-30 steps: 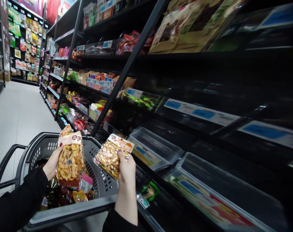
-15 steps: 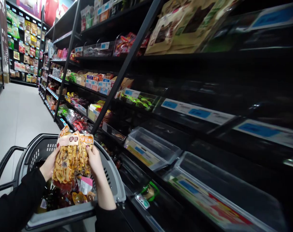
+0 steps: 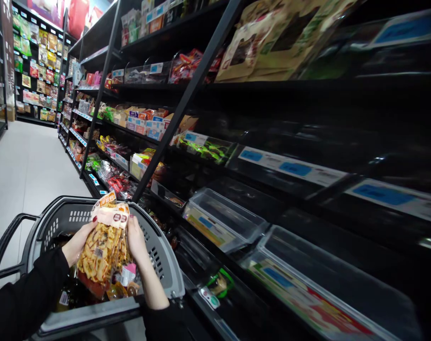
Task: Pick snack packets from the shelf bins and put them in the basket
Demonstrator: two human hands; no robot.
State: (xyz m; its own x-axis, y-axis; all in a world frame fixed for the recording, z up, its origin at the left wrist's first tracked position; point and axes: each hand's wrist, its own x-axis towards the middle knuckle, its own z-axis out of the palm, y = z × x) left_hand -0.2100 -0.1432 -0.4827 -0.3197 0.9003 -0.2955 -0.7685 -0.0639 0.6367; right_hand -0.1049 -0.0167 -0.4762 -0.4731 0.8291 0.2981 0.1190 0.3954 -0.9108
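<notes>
Several clear snack packets [image 3: 102,246] with white and orange tops are gathered between my hands, tilted above the basket. My left hand [image 3: 81,241] grips their left edge near the top. My right hand [image 3: 136,239] closes on the right edge, its thumb by the printed header. Both sets of fingers are partly hidden behind the packets. Below them, the grey shopping basket [image 3: 59,208] holds dark packages, a pink-and-white packet [image 3: 128,273] and amber-coloured wrapped items [image 3: 116,290].
Black shelving [image 3: 187,94] runs along the right, with bagged snacks and clear plastic bins [image 3: 226,213]. A small green-edged packet [image 3: 220,282] lies on a low shelf. The basket's handle [image 3: 9,227] sticks out left over the pale aisle floor [image 3: 34,161]. More hanging snacks line the far wall.
The packets have been drawn together and tilted to the right, so they overlap more. My right hand has moved slightly left; the basket stays where it was.
</notes>
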